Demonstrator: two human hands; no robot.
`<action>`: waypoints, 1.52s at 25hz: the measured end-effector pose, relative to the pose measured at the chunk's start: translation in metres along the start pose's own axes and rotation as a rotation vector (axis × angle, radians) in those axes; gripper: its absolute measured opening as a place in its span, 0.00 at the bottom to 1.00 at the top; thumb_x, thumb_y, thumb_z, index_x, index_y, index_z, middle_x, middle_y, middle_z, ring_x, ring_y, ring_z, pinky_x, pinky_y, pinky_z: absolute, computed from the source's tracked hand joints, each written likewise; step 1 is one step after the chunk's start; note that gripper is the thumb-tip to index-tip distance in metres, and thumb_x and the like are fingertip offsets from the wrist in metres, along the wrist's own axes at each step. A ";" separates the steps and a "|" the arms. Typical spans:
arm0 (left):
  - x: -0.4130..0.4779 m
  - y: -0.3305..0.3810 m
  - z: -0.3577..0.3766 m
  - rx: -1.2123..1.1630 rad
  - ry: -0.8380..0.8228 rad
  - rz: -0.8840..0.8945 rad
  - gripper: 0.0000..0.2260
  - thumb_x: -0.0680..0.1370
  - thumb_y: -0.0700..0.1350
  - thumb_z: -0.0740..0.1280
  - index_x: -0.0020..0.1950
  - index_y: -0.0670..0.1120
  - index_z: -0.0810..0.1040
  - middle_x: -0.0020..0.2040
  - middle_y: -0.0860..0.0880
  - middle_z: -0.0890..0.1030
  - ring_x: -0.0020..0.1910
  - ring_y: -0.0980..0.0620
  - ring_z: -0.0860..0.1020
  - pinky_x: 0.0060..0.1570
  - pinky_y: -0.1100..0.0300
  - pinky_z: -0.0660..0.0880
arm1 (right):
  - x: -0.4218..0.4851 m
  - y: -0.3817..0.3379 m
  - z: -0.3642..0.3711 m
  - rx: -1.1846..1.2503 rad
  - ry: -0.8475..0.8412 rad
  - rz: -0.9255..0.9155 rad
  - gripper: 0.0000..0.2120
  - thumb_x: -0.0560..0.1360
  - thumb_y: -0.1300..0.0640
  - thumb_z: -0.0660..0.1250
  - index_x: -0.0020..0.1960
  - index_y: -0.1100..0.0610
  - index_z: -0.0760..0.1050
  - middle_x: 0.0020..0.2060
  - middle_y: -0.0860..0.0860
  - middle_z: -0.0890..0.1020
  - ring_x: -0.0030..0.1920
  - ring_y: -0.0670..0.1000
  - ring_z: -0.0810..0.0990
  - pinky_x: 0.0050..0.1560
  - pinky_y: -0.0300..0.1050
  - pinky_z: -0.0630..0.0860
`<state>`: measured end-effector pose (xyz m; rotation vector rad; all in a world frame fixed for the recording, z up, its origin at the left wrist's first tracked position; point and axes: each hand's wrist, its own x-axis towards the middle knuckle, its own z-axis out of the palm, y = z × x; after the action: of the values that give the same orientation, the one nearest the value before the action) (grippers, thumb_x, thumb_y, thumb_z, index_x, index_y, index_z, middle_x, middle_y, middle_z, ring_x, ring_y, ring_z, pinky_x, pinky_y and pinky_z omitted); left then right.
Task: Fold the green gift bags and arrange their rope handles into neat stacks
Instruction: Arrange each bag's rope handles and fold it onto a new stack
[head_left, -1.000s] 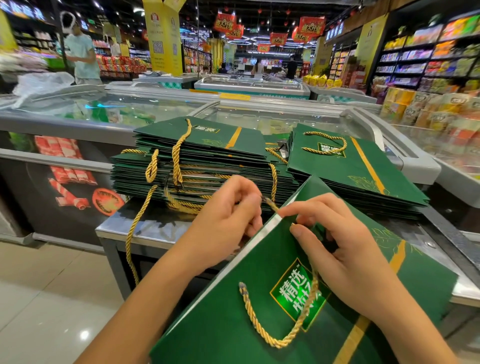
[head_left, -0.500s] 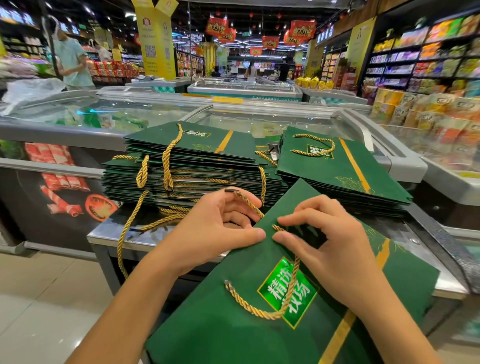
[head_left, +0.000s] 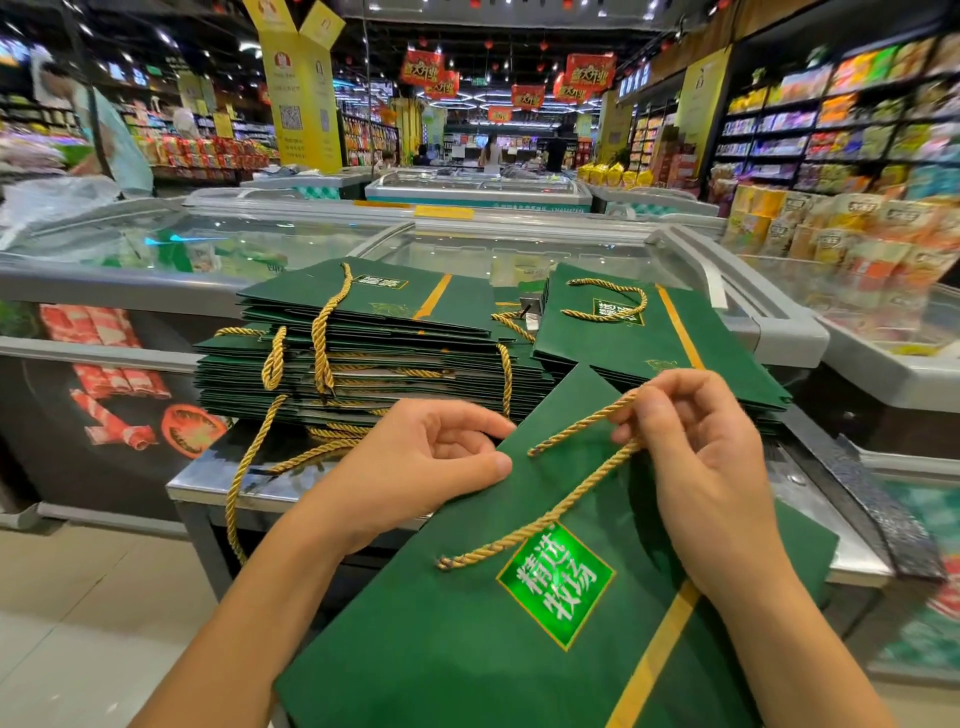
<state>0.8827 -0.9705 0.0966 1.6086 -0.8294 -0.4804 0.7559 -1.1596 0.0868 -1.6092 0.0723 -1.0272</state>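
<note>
a flat green gift bag (head_left: 467, 649) lies tilted in front of the person, its top corner reaching over the near edge of the steel table (head_left: 218, 478), probably so the face is open for handle work; the left hand (head_left: 415, 467) grips the bag's left edge with thumb and forefinger on it and the other fingers curled in, steadying it, while the right hand (head_left: 696, 457) pinches the loop of the gold rope handle (head_left: 561, 525) and lifts it off the face, likely to lay it tidily; on the table behind, a tall left stack (head_left: 363, 322) lets ropes trail over the table's left edge, and a lower right stack (head_left: 675, 338) near the right edge carries its rope coiled on top; the bag's lower end is cut off by the frame, its back handle is hidden, and i cannot tell if left fingers reach beneath it
</note>
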 end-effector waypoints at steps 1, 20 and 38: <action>0.000 0.001 0.001 0.009 0.006 -0.018 0.09 0.76 0.35 0.73 0.55 0.43 0.84 0.40 0.47 0.83 0.37 0.55 0.80 0.33 0.68 0.76 | 0.000 0.000 0.000 0.000 -0.009 0.011 0.03 0.81 0.64 0.64 0.49 0.60 0.74 0.39 0.55 0.84 0.39 0.50 0.81 0.45 0.38 0.78; -0.059 0.069 0.005 -0.219 0.192 0.201 0.07 0.81 0.36 0.65 0.56 0.46 0.74 0.45 0.43 0.87 0.38 0.48 0.83 0.36 0.58 0.80 | -0.037 -0.070 0.001 -0.424 -0.097 -0.271 0.09 0.74 0.63 0.75 0.47 0.49 0.81 0.43 0.43 0.80 0.45 0.50 0.79 0.43 0.33 0.71; -0.079 0.150 0.039 -0.215 0.103 0.610 0.08 0.84 0.36 0.58 0.56 0.39 0.77 0.55 0.43 0.85 0.54 0.46 0.85 0.49 0.54 0.83 | -0.052 -0.153 0.018 -0.028 -0.287 -0.107 0.25 0.73 0.51 0.67 0.68 0.34 0.71 0.55 0.41 0.82 0.55 0.44 0.82 0.51 0.38 0.80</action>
<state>0.7654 -0.9446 0.2226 1.0988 -1.0933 -0.0459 0.6647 -1.0662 0.1839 -1.7866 -0.1964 -0.8690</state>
